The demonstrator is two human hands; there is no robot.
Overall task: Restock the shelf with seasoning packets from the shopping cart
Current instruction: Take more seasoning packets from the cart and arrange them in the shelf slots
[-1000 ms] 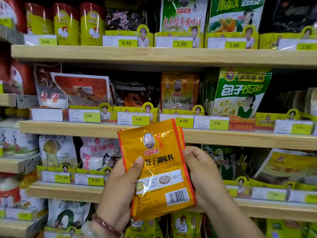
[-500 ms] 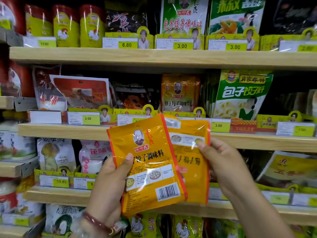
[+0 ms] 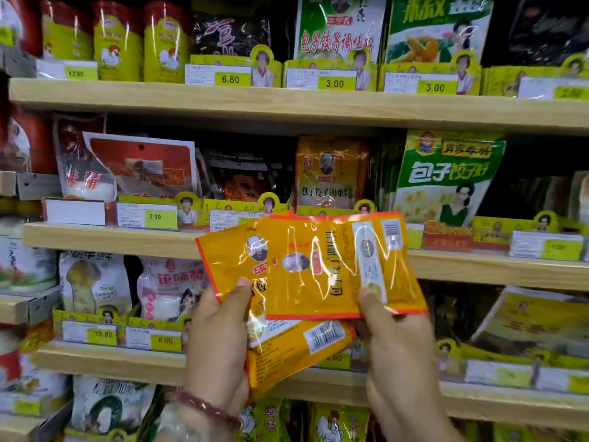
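Two orange seasoning packets with red edges are held in front of the shelves. My left hand grips the rear orange packet, thumb on its face. My right hand pinches the front orange packet, which is turned sideways and overlaps the rear one. A matching orange packet stands on the middle wooden shelf just above the hands. The shopping cart is out of view.
Wooden shelves carry packed seasoning bags and yellow price tags. A green dumpling-seasoning bag stands right of the orange slot, dark packets left of it. Red-and-yellow canisters line the top shelf. The lower shelf holds white bags.
My right hand has pulled the second packet forward and turned it sideways across the first. Both hands and packets have risen closer to the middle shelf.
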